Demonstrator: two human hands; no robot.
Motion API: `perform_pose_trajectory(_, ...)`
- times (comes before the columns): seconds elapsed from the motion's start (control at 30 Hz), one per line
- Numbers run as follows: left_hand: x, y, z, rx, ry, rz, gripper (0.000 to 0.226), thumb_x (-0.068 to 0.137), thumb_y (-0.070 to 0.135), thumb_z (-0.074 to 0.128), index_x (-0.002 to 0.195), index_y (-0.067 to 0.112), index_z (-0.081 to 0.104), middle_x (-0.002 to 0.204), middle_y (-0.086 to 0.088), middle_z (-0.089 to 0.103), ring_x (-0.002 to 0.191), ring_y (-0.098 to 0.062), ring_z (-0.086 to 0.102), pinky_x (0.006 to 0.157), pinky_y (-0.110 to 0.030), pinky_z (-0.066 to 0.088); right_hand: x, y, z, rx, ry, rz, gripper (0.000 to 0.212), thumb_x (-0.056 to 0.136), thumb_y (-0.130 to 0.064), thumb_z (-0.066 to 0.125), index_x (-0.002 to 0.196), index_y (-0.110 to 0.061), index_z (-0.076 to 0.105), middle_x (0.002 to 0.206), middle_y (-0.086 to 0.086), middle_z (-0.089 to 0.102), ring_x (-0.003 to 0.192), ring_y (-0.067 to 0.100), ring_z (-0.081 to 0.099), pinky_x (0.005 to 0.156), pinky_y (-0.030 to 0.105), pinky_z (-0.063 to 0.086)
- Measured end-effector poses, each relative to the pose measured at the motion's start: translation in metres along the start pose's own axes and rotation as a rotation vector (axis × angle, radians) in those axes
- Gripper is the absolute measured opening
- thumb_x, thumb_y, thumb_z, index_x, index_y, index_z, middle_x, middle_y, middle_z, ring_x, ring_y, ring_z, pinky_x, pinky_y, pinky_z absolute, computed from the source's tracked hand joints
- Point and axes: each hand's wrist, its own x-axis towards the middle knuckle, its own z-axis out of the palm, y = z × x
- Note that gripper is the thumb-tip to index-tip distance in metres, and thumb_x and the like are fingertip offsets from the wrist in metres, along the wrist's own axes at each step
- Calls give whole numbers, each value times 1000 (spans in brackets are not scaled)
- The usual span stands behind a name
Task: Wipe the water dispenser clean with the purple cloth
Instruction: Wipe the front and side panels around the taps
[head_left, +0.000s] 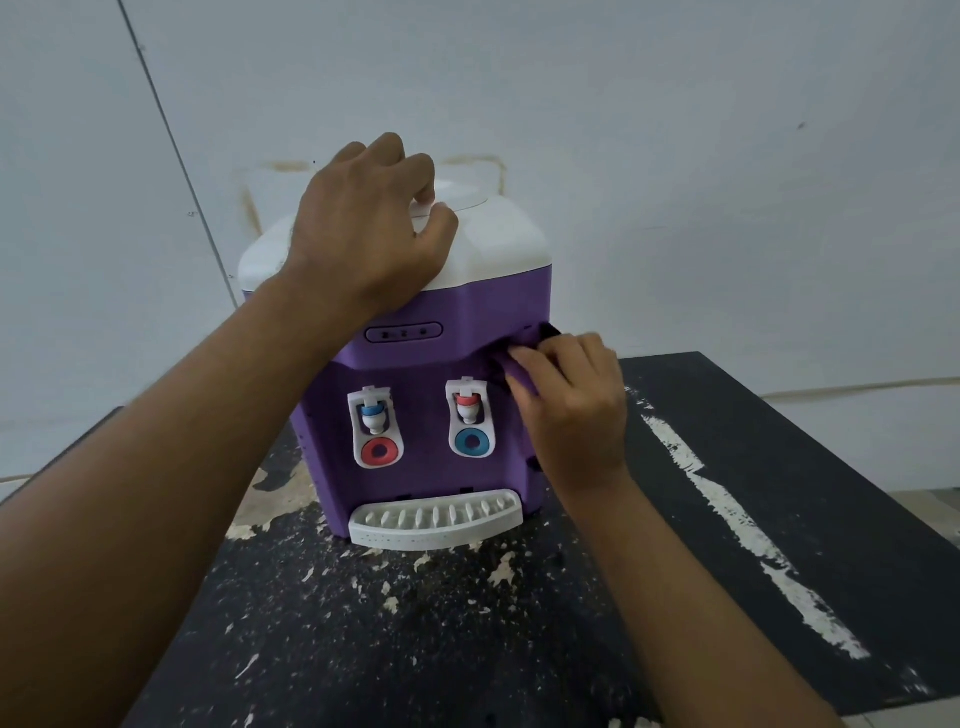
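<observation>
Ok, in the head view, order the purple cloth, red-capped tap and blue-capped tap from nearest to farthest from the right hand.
1. purple cloth, pinched in the right hand against the water dispenser.
2. red-capped tap, just left of it.
3. blue-capped tap, farther left.

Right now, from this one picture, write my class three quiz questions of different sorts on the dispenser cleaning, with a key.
1. True or false: the left hand holds the purple cloth.
2. Where on the water dispenser does the right hand press the cloth? A white top; B purple right front; C drip tray.
3. What colour is the cap on the tap nearest the right hand?
Key: 1 false; 2 B; 3 red.
</observation>
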Motion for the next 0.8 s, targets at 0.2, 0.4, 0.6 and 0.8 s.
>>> perform_pose_trajectory(0.2,1,-1,1,2,-1,-10,28,93,30,49,93,8,66,94,-8,58,85,-28,49,73,-35,36,-43,-9,1,-210,-102,21,11,101,-30,80,109,-25,84,89,3,67,76,25,61,70,38,46)
perform_pose_trajectory(0.4,1,-2,1,13,-15,-10,32,92,33,48,96,8,67,95,-8,59,86,-28,49,73,-36,39,-72,-9,-12,-234,-226,-3,9,93,-31,88,99,-25,85,86,-2,67,73,22,62,70,37,44)
perform_pose_trajectory(0.6,1,0,0,1,-12,-24,33,91,33,49,97,8,68,96,-9,60,86,-29,51,75,-38,42,11,-13,-7,-202,71,23,15,103,-31,77,91,-26,84,81,-1,68,71,24,60,70,38,40)
perform_pose_trajectory(0.8,2,-1,1,7,-11,-23,33,92,35,50,99,9,69,98,-8,61,88,-26,50,75,-36,41,-47,-14,-5,-248,-118,12,6,93,-27,88,91,-24,84,82,0,69,68,23,62,65,36,47)
